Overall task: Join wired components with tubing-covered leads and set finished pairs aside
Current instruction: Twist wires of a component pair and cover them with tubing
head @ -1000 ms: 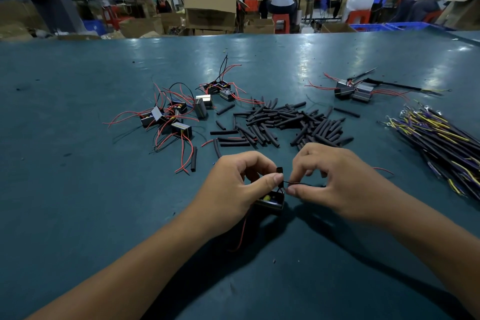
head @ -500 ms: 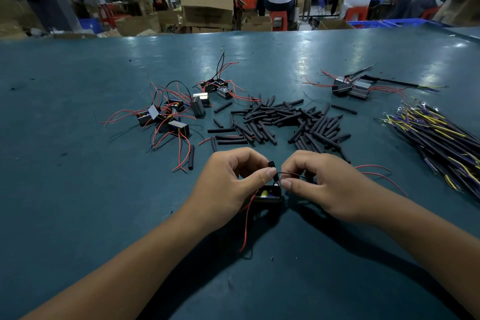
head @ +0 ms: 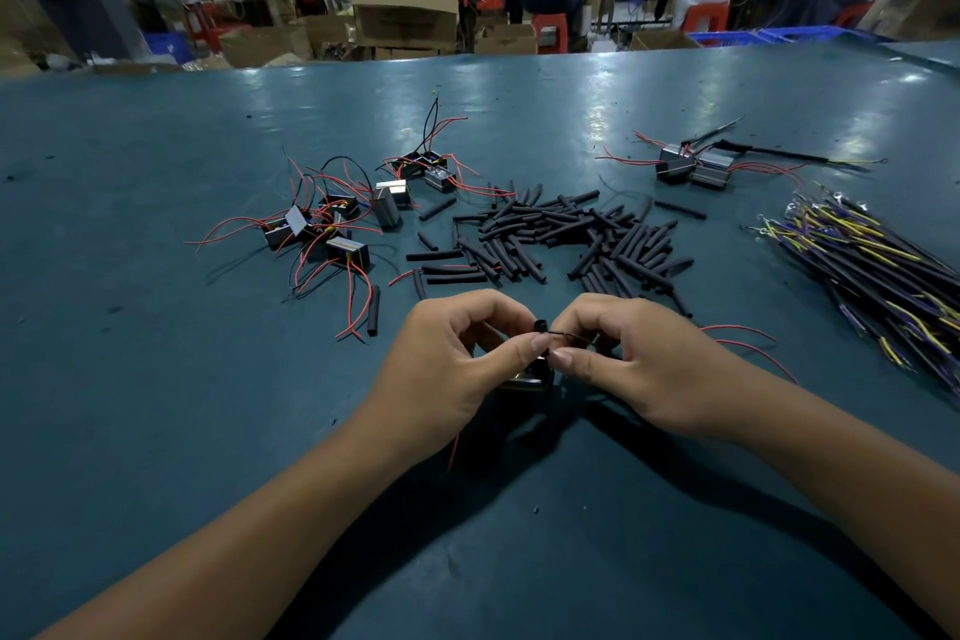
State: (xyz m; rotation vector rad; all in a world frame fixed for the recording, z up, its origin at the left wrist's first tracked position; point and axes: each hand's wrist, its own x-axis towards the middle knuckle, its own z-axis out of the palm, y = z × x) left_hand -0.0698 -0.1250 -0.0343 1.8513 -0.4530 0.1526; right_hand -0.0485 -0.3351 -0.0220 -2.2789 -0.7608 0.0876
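component [head: 527, 377]: small black block with red wire, on table between both hands | tube piece [head: 538, 326]: short, black, pinched at fingertips | thin black lead [head: 571, 336]: runs rightward

Left hand [head: 457, 369], right hand [head: 639, 369] pinch thin lead [head: 569, 337].

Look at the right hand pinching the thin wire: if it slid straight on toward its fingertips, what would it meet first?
The right hand points leftward, so it would almost at once meet the left hand, whose thumb already nearly touches it above the small black component. Depth between the thumbs is unclear.
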